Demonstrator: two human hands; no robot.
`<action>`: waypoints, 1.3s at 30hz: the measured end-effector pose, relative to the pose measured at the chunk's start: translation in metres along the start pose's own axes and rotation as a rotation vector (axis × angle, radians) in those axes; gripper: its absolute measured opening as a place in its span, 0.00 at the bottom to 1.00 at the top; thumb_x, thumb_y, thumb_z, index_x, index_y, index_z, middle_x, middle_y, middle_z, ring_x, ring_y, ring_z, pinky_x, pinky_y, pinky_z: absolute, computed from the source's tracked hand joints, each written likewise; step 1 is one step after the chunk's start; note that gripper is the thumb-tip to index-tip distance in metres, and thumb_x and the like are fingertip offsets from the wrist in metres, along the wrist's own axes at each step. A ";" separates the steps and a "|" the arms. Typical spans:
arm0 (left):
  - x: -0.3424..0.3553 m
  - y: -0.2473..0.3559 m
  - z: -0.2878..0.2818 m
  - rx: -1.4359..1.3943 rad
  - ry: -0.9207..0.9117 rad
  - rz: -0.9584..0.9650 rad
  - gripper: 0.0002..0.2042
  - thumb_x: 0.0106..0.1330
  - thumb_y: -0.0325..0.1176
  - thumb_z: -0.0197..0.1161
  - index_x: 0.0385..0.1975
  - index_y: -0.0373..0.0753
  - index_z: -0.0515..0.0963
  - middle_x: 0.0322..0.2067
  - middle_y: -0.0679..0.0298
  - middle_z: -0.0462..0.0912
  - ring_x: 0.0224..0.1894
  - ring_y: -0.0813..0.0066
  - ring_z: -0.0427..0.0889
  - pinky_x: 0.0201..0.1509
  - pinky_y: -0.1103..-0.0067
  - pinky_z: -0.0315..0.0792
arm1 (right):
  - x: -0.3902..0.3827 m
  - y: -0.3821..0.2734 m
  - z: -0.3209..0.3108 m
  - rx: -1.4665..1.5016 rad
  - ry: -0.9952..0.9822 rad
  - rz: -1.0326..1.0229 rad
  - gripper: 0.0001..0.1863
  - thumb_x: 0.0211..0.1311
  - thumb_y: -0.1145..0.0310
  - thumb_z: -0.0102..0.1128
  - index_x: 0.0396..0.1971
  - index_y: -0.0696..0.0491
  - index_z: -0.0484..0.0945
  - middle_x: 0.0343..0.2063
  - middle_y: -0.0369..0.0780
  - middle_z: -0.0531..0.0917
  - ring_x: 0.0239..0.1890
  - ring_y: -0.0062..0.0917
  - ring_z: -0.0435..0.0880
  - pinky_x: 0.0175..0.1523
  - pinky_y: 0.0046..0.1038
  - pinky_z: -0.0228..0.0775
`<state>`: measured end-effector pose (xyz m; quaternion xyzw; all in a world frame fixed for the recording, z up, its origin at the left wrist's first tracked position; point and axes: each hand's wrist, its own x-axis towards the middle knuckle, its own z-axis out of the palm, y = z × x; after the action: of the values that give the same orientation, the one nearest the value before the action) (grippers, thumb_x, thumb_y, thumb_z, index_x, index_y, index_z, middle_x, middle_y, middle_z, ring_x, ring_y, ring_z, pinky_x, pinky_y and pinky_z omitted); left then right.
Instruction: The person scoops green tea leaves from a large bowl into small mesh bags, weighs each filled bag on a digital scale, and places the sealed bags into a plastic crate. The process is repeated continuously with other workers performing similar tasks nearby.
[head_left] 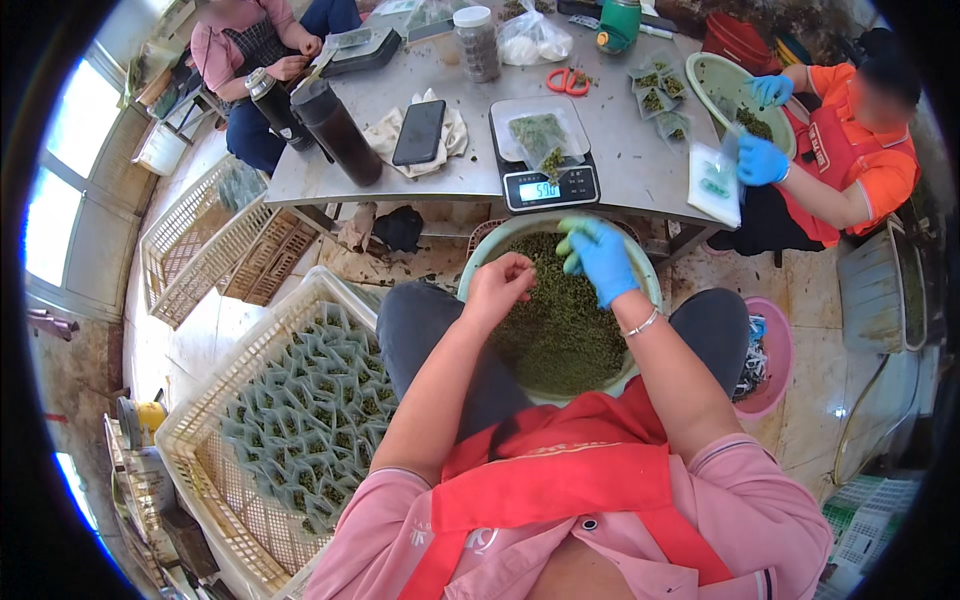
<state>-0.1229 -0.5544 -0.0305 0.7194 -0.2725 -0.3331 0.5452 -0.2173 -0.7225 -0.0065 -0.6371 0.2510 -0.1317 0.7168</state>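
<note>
A wide pale-green basin full of small green berry-like bits sits between my knees. Bare, my left hand hovers over the basin's left side, fingers curled into a pinch; whatever may be in it is hidden. My right hand wears a blue glove with green-stained fingertips. It is above the basin's far right part, fingers partly stretched and apart, with nothing visible in them. Just beyond, on the table edge, a digital scale with a lit display carries a clear bag partly filled with green bits.
Left of me, a cream plastic crate holds many filled bags. The metal table bears a phone, a dark tumbler and red scissors. A blue-gloved co-worker works at another basin. A pink tub stands right.
</note>
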 end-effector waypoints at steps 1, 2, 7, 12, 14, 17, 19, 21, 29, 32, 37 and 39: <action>-0.001 0.004 0.001 0.079 0.005 0.014 0.10 0.60 0.32 0.59 0.38 0.35 0.75 0.28 0.61 0.81 0.27 0.77 0.80 0.30 0.80 0.74 | -0.001 0.010 -0.002 -0.185 0.026 -0.143 0.14 0.57 0.67 0.57 0.41 0.58 0.76 0.31 0.41 0.82 0.24 0.20 0.78 0.32 0.22 0.72; -0.003 0.008 0.002 0.231 0.026 0.102 0.11 0.59 0.33 0.60 0.39 0.38 0.75 0.28 0.60 0.81 0.27 0.76 0.81 0.30 0.79 0.74 | -0.001 0.019 -0.003 -0.370 0.051 -0.286 0.15 0.56 0.65 0.58 0.41 0.58 0.76 0.32 0.41 0.82 0.27 0.21 0.79 0.35 0.23 0.72; -0.014 0.020 0.003 0.608 0.102 0.305 0.12 0.55 0.38 0.62 0.39 0.48 0.77 0.26 0.61 0.81 0.27 0.67 0.81 0.32 0.73 0.73 | 0.037 -0.005 0.006 -0.398 0.228 -0.241 0.19 0.53 0.59 0.63 0.36 0.60 0.76 0.29 0.42 0.82 0.28 0.24 0.80 0.36 0.25 0.72; -0.011 0.017 0.002 0.597 0.199 0.314 0.09 0.56 0.38 0.61 0.36 0.47 0.79 0.23 0.62 0.81 0.25 0.67 0.81 0.32 0.73 0.73 | 0.074 -0.036 0.016 -0.115 0.140 0.067 0.13 0.56 0.63 0.59 0.30 0.59 0.75 0.22 0.41 0.81 0.18 0.20 0.78 0.24 0.22 0.70; -0.011 0.012 0.001 0.586 0.217 0.332 0.09 0.56 0.38 0.61 0.35 0.46 0.79 0.22 0.61 0.81 0.25 0.66 0.80 0.32 0.73 0.73 | 0.068 -0.037 0.016 0.089 0.177 -0.084 0.08 0.58 0.68 0.57 0.32 0.59 0.75 0.24 0.42 0.81 0.19 0.21 0.79 0.25 0.22 0.72; -0.011 0.014 0.000 0.606 0.193 0.358 0.10 0.57 0.37 0.59 0.38 0.45 0.77 0.27 0.64 0.82 0.24 0.67 0.80 0.32 0.72 0.73 | 0.054 -0.025 0.009 0.248 0.245 -0.170 0.06 0.58 0.75 0.55 0.35 0.57 0.75 0.27 0.42 0.82 0.21 0.21 0.79 0.27 0.20 0.73; -0.007 0.011 0.004 0.394 0.209 0.271 0.13 0.57 0.33 0.60 0.43 0.43 0.75 0.32 0.65 0.82 0.25 0.74 0.80 0.31 0.77 0.73 | 0.039 -0.019 0.005 0.154 0.210 -0.115 0.06 0.58 0.75 0.54 0.35 0.57 0.75 0.27 0.41 0.82 0.21 0.20 0.79 0.27 0.20 0.73; -0.001 0.012 0.004 0.172 0.193 0.199 0.18 0.58 0.27 0.60 0.50 0.39 0.71 0.42 0.66 0.80 0.26 0.82 0.78 0.32 0.83 0.72 | 0.024 -0.014 0.001 0.088 0.129 -0.127 0.06 0.57 0.74 0.54 0.35 0.57 0.75 0.27 0.40 0.82 0.23 0.20 0.80 0.27 0.20 0.73; -0.007 0.023 0.008 -0.101 -0.061 0.072 0.16 0.61 0.28 0.59 0.49 0.33 0.71 0.26 0.65 0.79 0.23 0.82 0.77 0.30 0.85 0.70 | -0.017 -0.002 0.001 0.391 -0.170 0.176 0.06 0.56 0.74 0.56 0.34 0.55 0.76 0.29 0.38 0.80 0.27 0.21 0.80 0.33 0.22 0.75; -0.008 0.015 0.007 -0.218 -0.031 0.100 0.15 0.60 0.29 0.61 0.46 0.33 0.74 0.26 0.66 0.79 0.21 0.84 0.76 0.25 0.84 0.70 | -0.027 -0.002 -0.003 0.768 -0.195 0.299 0.06 0.59 0.74 0.53 0.35 0.55 0.76 0.30 0.39 0.81 0.28 0.22 0.82 0.36 0.26 0.78; -0.006 0.014 0.006 -0.096 -0.012 0.062 0.13 0.60 0.33 0.61 0.42 0.34 0.77 0.24 0.66 0.81 0.17 0.84 0.75 0.22 0.85 0.69 | -0.023 -0.003 -0.003 0.889 -0.047 0.258 0.06 0.59 0.74 0.52 0.36 0.55 0.75 0.33 0.42 0.81 0.31 0.24 0.82 0.39 0.27 0.78; -0.006 0.012 0.005 -0.035 0.016 0.057 0.13 0.60 0.35 0.61 0.41 0.34 0.77 0.23 0.66 0.82 0.16 0.84 0.75 0.21 0.85 0.68 | -0.011 0.001 -0.010 0.993 -0.026 0.224 0.06 0.59 0.74 0.52 0.36 0.56 0.75 0.36 0.42 0.81 0.32 0.24 0.81 0.41 0.28 0.78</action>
<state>-0.1315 -0.5560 -0.0191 0.7044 -0.2826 -0.3165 0.5690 -0.2314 -0.7251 -0.0059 -0.1901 0.2159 -0.1496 0.9460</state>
